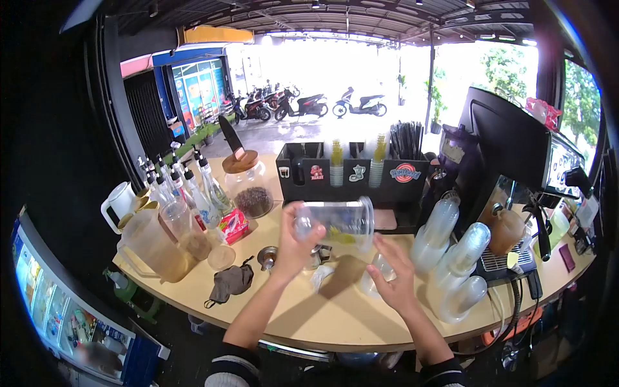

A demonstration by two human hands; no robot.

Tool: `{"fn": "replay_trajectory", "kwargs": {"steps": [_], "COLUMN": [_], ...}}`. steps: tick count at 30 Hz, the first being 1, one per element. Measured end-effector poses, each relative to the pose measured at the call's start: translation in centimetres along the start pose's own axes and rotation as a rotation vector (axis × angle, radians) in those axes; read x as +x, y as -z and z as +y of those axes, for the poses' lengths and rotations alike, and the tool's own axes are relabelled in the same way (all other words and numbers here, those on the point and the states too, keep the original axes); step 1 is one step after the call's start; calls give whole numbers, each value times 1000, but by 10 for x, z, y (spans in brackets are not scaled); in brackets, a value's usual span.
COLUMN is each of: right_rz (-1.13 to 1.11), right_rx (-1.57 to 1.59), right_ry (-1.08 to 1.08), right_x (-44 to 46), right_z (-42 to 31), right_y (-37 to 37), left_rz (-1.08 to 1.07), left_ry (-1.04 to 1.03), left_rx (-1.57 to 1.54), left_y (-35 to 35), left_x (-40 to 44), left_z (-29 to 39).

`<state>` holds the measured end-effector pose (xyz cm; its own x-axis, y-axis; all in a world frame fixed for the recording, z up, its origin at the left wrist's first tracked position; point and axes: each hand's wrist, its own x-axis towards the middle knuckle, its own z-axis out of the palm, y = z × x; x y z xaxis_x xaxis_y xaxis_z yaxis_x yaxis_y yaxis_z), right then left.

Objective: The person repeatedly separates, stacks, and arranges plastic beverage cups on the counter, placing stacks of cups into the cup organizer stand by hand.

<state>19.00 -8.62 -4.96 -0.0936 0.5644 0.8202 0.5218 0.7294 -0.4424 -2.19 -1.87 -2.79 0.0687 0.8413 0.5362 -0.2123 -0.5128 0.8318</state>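
My left hand (298, 241) grips a clear plastic cup (338, 222) at its base end. The cup lies sideways in the air above the counter, its wide rim toward the right. My right hand (393, 274) is just below and right of that rim, fingers apart. Beneath the right hand, another clear cup (376, 278) is on the counter, partly hidden by the fingers. A crumpled white tissue (320, 277) and a small metal cup (267, 258) are near my left forearm.
Stacks of clear cups (464, 251) stand on the right beside a coffee machine (509, 258). A black organizer (296, 187) is at the back. On the left are syrup bottles (209, 180), a pitcher (151, 245), a bean jar (251, 190) and a dark cloth (231, 282).
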Motion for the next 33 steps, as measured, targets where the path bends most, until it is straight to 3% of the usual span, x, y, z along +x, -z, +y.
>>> {"fn": "replay_trajectory", "kwargs": {"steps": [4, 6, 12, 16, 24, 33], "right_rz": [7, 30, 131, 62, 30, 6], "right_rx": [-352, -176, 31, 91, 113, 84], "right_ry": [-87, -238, -369, -400, -432, -435], "right_x": [-11, -28, -43, -53, -52, -55], "right_z": [30, 64, 91, 100, 102, 108], "right_y": [2, -13, -45, -44, -43, -44], "left_rz": [119, 95, 64, -52, -277, -253], "left_ry": [-318, -394, -457, -455, -179, -143], "left_rx": [153, 182, 513, 618, 843, 911], "left_y": [-1, 1, 3, 4, 1, -1], "left_x": [65, 109, 222, 270, 287, 279], "left_z": [38, 41, 26, 9, -8, -31]}}
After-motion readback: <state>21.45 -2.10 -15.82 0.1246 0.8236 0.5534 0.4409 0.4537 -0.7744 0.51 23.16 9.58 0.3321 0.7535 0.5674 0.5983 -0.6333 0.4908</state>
